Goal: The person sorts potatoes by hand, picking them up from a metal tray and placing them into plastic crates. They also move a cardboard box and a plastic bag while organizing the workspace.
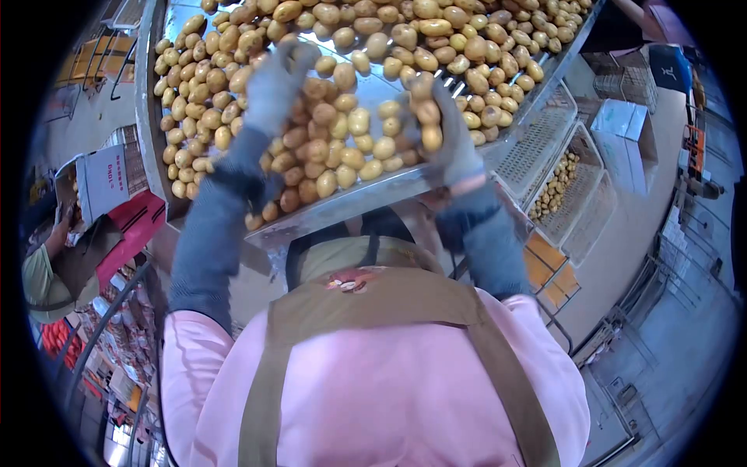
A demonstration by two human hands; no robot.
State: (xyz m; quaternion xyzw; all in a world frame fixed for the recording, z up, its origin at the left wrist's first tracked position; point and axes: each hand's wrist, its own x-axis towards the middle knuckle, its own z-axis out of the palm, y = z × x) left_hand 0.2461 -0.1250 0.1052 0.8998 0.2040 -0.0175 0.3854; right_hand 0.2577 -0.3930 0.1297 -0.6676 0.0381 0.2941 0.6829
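Yellow-brown potatoes (pixel 342 148) lie spread over a metal sorting table (pixel 350 210) in front of me. My left hand (pixel 274 87), in a grey glove, is above the potatoes left of the middle. Its fingers are curved and a little blurred, with a gap between them and no potato visible in it. Right of the middle, my right hand (pixel 453 136), also gloved, is turned on its side. Several potatoes (pixel 427 114) rest against its palm and fingers, which are partly hidden behind them. Dark sleeve covers reach up both forearms.
Plastic crates (pixel 537 152) stand beside the table on the right, one with small potatoes (pixel 555 187) inside. Beyond them is an open cardboard box (pixel 626 144). At left, another person (pixel 58 265) works by a white carton (pixel 109 179). A metal railing (pixel 101 327) runs at lower left.
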